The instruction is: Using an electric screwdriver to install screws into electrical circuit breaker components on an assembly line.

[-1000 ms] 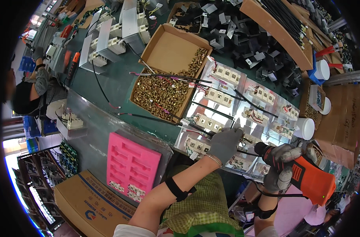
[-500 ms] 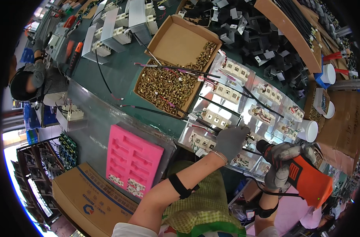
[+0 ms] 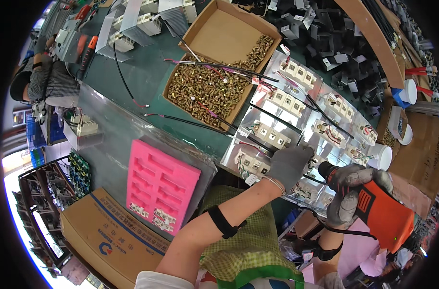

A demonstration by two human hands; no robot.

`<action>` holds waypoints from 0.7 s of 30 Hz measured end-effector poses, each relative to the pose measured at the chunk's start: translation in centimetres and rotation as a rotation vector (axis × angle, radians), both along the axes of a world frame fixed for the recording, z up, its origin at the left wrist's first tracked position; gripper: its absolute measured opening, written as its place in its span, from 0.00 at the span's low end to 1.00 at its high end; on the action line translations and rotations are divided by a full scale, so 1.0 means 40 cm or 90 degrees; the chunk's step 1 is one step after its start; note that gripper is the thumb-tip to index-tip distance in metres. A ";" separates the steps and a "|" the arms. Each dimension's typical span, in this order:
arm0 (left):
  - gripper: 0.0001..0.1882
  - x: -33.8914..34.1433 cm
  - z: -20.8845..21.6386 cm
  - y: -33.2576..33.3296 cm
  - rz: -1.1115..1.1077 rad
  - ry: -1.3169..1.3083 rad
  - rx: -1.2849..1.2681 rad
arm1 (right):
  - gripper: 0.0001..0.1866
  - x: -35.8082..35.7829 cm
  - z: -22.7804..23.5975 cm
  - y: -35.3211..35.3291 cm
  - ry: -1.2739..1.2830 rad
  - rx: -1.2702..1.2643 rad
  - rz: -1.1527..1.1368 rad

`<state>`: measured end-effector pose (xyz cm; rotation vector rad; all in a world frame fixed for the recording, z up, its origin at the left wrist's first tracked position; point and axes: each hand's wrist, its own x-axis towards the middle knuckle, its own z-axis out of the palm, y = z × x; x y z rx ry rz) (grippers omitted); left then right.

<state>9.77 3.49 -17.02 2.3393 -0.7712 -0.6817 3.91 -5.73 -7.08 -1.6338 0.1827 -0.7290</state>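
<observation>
In a grey glove, my left hand (image 3: 291, 166) reaches over the metal plates, its fingers drawn together beside a white terminal module. Whatever those fingertips hold is too small to make out. My right hand (image 3: 347, 188), gloved too, grips an orange power screwdriver (image 3: 385, 212) with a black nose. That nose points left at the module near my left fingertips. Several white modules (image 3: 287, 103) with square openings and thin wires sit in rows on the shiny plates (image 3: 258, 115). Black cables (image 3: 277, 118) lie across them.
Brass screws (image 3: 205, 89) fill an open cardboard box (image 3: 224, 29) beyond the plates. Black metal brackets (image 3: 325, 48) are heaped at the far right. A pink foam tray (image 3: 164, 180) lies left, above a carton (image 3: 113, 236). White tubs (image 3: 380, 156) stand right. Another person (image 3: 55, 79) works at far left.
My view has shifted slightly, so the boxes and plates appear higher and further right. Both hands and the screwdriver stay by the same group of modules. The person at far left has moved an arm.
</observation>
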 end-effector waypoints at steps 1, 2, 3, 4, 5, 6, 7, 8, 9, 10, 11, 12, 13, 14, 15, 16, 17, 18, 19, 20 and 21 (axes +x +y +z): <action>0.13 0.002 0.007 0.001 -0.003 0.025 0.001 | 0.32 -0.001 -0.002 0.001 0.002 0.009 0.018; 0.12 0.004 0.014 0.002 -0.006 0.048 0.003 | 0.32 -0.001 -0.006 0.002 0.002 0.007 0.018; 0.12 0.003 0.012 0.001 -0.006 0.046 0.001 | 0.30 0.000 -0.012 0.002 -0.030 -0.002 0.047; 0.13 0.000 0.006 0.001 -0.005 0.038 0.003 | 0.29 0.000 -0.019 0.003 -0.063 -0.012 0.077; 0.14 -0.002 0.006 0.000 -0.004 0.030 0.005 | 0.28 -0.001 -0.025 0.003 -0.096 -0.021 0.106; 0.14 -0.007 0.010 0.003 -0.004 0.026 0.004 | 0.27 -0.001 -0.029 0.019 -0.084 -0.053 0.031; 0.16 -0.014 0.017 0.010 0.033 0.010 -0.018 | 0.27 0.001 -0.034 0.020 -0.088 -0.055 0.032; 0.18 -0.021 0.024 0.019 0.067 -0.006 -0.041 | 0.27 0.008 -0.041 0.018 -0.092 -0.030 0.041; 0.18 -0.030 0.046 0.029 0.064 -0.007 -0.044 | 0.27 0.012 -0.043 0.014 -0.093 -0.007 0.047; 0.19 -0.040 0.074 0.045 0.162 0.090 -0.150 | 0.27 0.020 -0.039 0.020 -0.109 -0.041 0.010; 0.20 -0.041 0.112 0.064 0.260 0.186 -0.257 | 0.27 0.024 -0.038 0.013 -0.114 -0.044 0.008; 0.19 -0.040 0.143 0.092 0.280 0.374 -0.306 | 0.27 0.023 -0.045 0.007 -0.108 -0.011 -0.008; 0.19 -0.043 0.172 0.120 0.275 0.372 -0.308 | 0.27 0.018 -0.045 0.003 -0.102 0.023 -0.024; 0.19 -0.047 0.201 0.150 0.346 0.566 -0.447 | 0.23 0.016 -0.035 0.010 -0.067 0.039 -0.102; 0.18 -0.053 0.224 0.178 0.416 0.761 -0.587 | 0.23 0.003 -0.045 -0.001 -0.074 0.040 -0.101; 0.18 -0.058 0.240 0.202 0.413 0.755 -0.588 | 0.26 -0.018 -0.071 -0.024 -0.041 0.019 -0.093; 0.18 -0.063 0.246 0.224 0.446 0.823 -0.619 | 0.28 -0.015 -0.068 -0.020 -0.006 -0.003 -0.086; 0.18 -0.069 0.250 0.242 0.478 0.893 -0.648 | 0.29 -0.002 -0.043 0.010 -0.029 0.047 -0.055; 0.18 -0.076 0.249 0.256 0.476 0.891 -0.648 | 0.29 -0.005 -0.044 0.007 -0.032 0.047 -0.056; 0.17 -0.081 0.245 0.270 0.476 0.929 -0.637 | 0.29 -0.005 -0.045 -0.001 -0.026 0.046 -0.060; 0.17 -0.094 0.237 0.280 0.479 0.964 -0.627 | 0.29 -0.004 -0.047 -0.008 -0.021 0.047 -0.061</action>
